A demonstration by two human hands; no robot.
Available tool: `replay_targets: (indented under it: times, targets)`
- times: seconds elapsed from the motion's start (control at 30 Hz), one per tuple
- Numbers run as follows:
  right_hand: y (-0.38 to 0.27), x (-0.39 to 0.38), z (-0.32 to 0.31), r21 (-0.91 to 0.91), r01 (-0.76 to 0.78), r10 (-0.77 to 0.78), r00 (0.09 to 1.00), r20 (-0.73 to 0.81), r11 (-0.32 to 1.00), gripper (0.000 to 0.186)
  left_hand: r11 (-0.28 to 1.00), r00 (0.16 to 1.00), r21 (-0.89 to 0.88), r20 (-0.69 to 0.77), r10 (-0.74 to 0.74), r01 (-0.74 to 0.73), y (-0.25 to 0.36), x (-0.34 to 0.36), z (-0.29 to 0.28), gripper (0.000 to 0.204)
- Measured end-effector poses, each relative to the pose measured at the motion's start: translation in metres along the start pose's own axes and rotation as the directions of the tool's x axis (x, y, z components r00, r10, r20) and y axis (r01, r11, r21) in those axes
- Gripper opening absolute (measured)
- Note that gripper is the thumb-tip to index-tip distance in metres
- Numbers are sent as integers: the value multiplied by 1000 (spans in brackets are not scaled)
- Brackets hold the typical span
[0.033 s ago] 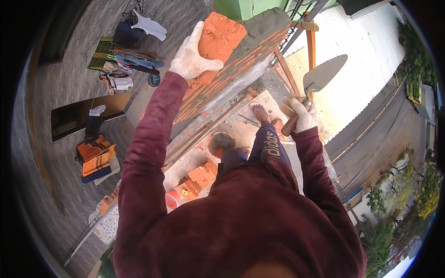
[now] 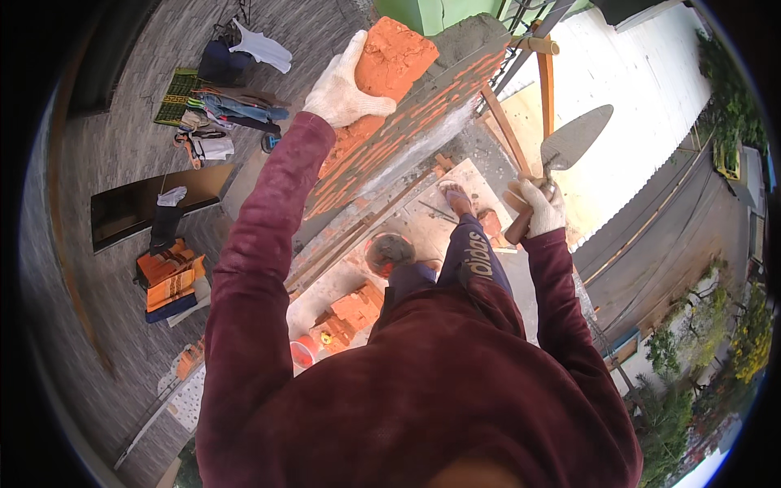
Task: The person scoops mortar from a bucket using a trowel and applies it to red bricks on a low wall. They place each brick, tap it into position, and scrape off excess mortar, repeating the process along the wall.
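Observation:
My left hand, in a white knit glove, grips an orange-red brick at the wall's upper end, thumb along its near side. Beneath and beyond it runs a brick wall with grey joints, and a bed of wet mortar covers its top. Whether the brick rests on the wall or hangs just over it, I cannot tell. Off to the right, my gloved right hand is closed round the wooden handle of a pointed trowel. Its grey blade points up and to the right, apart from the wall.
By my feet stands a bucket of mortar. Stacked bricks and a red container are lower left on the platform. Wooden poles rise beyond the wall. Clothes hang at the left; a street lies right.
My left hand and the brick have shifted slightly up and right. My right hand and the trowel have moved a little right and down.

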State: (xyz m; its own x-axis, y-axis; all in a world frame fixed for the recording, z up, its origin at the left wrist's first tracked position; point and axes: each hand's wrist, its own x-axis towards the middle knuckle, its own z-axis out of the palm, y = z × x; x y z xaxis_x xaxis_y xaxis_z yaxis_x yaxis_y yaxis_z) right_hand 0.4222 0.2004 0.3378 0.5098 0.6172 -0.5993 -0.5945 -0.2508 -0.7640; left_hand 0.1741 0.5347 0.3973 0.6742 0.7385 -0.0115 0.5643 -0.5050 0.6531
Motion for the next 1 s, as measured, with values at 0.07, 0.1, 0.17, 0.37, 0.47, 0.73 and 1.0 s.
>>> replay_targets:
  times: [0.07, 0.1, 0.17, 0.37, 0.47, 0.73, 1.0]
  targets:
    - [13, -1, -42, -62, 3, -11, 992, -127, 998, 42, 988, 996, 154, 85, -35, 22, -6, 36, 16, 134]
    - [16, -8, -60, -98, -28, 11, 985, -172, 995, 39, 973, 991, 228, 121, -56, 27, -11, 53, 22, 134]
    - [34, -14, -95, -111, -96, 67, 969, -239, 989, 33, 967, 987, 252, 146, -64, 25, -26, 77, 38, 134]
    - [77, -51, -154, -93, -292, 225, 873, -433, 952, 31, 956, 970, 291, 219, -107, 39, -39, 91, 62, 132]
    - [84, -49, -161, -104, -344, 269, 859, -435, 933, 32, 952, 969, 306, 226, -101, 28, -47, 88, 68, 131]
    - [71, -36, -140, -169, -352, 277, 894, -353, 921, 39, 954, 961, 297, 254, -111, 32, -45, 94, 74, 126]
    - [53, -21, -104, -247, -349, 279, 919, -277, 904, 36, 941, 983, 336, 178, -39, -24, -50, 97, 89, 127]
